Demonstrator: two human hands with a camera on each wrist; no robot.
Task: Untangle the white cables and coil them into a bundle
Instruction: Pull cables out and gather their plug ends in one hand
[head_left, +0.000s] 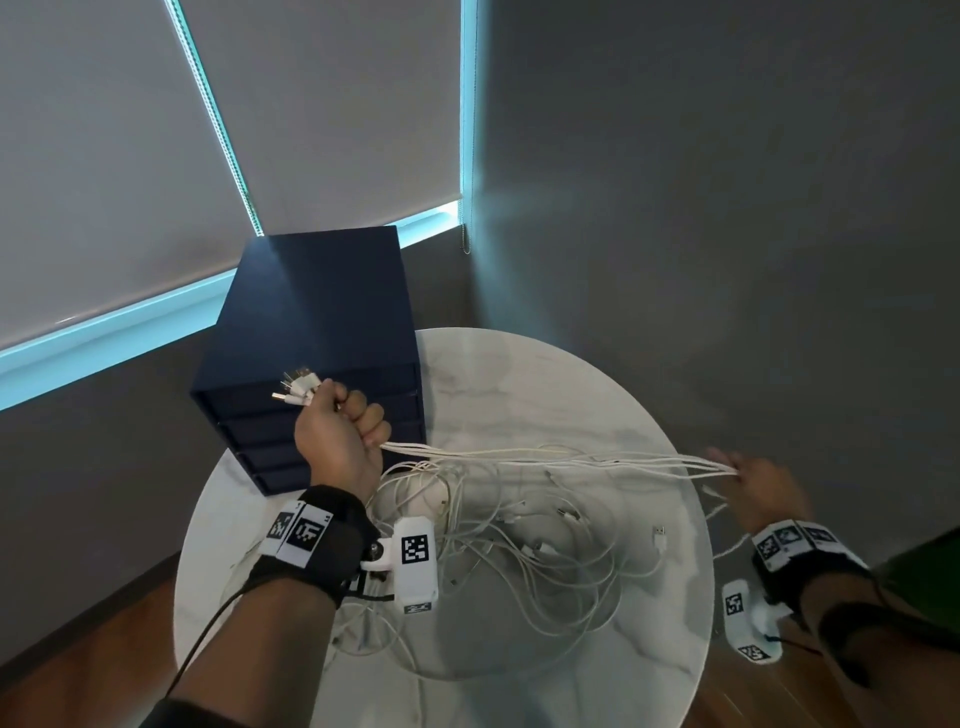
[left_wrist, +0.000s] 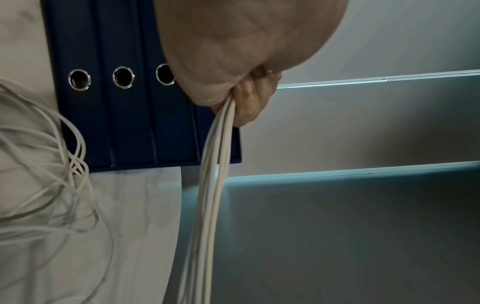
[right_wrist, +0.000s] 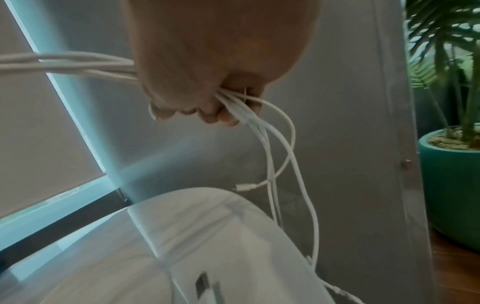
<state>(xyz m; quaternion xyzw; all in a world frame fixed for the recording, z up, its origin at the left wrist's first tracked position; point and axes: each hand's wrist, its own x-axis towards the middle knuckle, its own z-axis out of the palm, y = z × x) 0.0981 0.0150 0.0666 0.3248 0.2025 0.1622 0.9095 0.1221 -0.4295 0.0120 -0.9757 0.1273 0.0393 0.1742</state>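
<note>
Round marble table (head_left: 597, 670) — white cables (head_left: 561, 460) stretched between both hands | left hand (head_left: 340, 441) | right hand (head_left: 769, 493)

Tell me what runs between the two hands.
In the head view, taut white cables run from left hand to right hand, above the tangle.

Dim room, cyan window glow, motion blur
</note>
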